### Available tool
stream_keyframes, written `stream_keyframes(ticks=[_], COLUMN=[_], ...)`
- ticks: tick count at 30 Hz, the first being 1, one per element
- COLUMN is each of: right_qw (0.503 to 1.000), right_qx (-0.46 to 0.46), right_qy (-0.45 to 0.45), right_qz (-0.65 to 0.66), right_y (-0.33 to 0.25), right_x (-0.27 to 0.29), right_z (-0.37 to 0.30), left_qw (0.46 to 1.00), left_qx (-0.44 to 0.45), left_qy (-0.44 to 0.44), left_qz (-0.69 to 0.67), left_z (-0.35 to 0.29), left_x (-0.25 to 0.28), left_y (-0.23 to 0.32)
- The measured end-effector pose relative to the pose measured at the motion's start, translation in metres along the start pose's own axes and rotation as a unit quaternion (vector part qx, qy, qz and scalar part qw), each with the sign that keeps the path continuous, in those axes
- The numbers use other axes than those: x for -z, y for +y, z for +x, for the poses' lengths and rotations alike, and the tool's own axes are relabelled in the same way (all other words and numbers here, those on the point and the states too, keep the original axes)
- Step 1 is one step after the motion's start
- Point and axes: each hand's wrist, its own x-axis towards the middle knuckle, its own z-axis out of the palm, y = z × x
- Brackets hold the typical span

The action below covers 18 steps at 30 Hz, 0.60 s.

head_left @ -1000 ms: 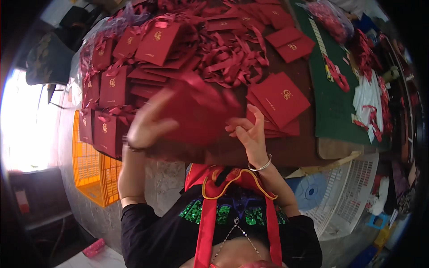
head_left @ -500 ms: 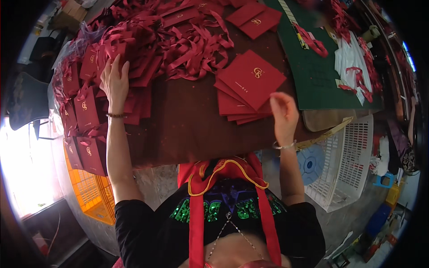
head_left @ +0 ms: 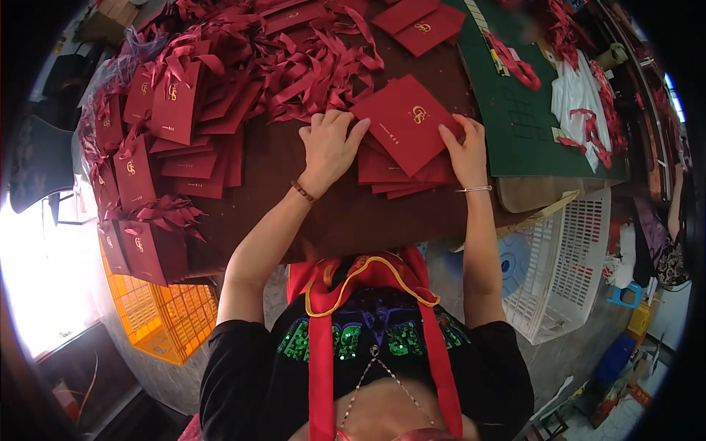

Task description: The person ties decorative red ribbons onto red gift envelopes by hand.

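Note:
A flat dark-red paper bag (head_left: 412, 136) with a gold emblem lies askew on top of a small stack of like bags (head_left: 379, 167). My right hand (head_left: 468, 153) pinches its right corner between thumb and fingers. At its left corner is my left hand (head_left: 331, 151), thumb apart from the curled fingers and nothing seen in its grasp. The tip of that thumb is close to the bag's edge; whether it touches I cannot tell. Just beyond the left hand lies a heap of loose red ribbons (head_left: 320, 77).
Bags with ribbon handles (head_left: 175, 103) crowd the table's left side. More flat bags (head_left: 419, 28) lie at the far edge. To the right are a green cutting mat (head_left: 515, 140) and a white plastic bag (head_left: 581, 95). An orange crate (head_left: 165, 316) and a white crate (head_left: 566, 272) stand below.
My left hand has left the ribboned bags at the left and come right to the stack. My right hand has closed on the top bag's corner, and that bag has shifted slightly.

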Motion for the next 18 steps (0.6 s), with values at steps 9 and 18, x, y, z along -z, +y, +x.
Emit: stream_keyframes(ticks=[9,18], right_qw=[0.987,0.94], right_qx=[0.155,0.055], right_qy=[0.037,-0.313], right_qz=[0.004,0.124], right_y=[-0.039,-0.056], right_x=[0.014,0.01], right_z=[-0.023,-0.075], left_qw=[0.787,0.716], left_qx=[0.215,0.018], left_qy=[-0.156,-0.572], left_qz=[-0.557,-0.4], left_z=[-0.037,-0.086], left_x=[0.052,0.085], left_y=[0.001,-0.038])
